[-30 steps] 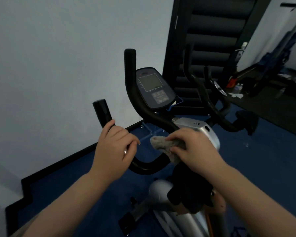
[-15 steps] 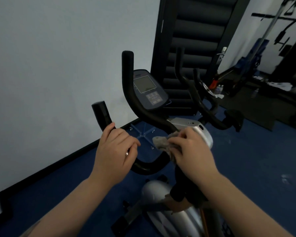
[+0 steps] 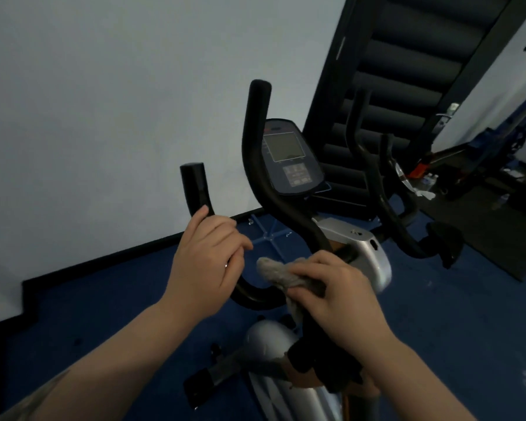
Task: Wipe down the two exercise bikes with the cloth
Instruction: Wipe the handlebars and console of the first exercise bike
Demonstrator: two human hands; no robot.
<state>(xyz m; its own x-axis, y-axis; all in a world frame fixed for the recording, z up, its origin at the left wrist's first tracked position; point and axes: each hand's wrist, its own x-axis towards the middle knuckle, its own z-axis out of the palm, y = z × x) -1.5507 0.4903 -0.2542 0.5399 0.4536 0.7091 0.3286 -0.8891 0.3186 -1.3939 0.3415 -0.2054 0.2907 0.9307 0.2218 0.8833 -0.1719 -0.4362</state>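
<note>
Two hands, one cloth, two bikes in view. Left hand has fingers curled round the black handlebar of the near bike, just below the bar's upright end. Right of it, one grey cloth is bunched on the handlebar's curve, between the hands. Right hand pinches the cloth and presses it onto the bar, fingers bent over it. One console with a screen sits above and beyond the right hand. Second bike stands further right, behind, untouched. Blue floor below; no containers visible.
</note>
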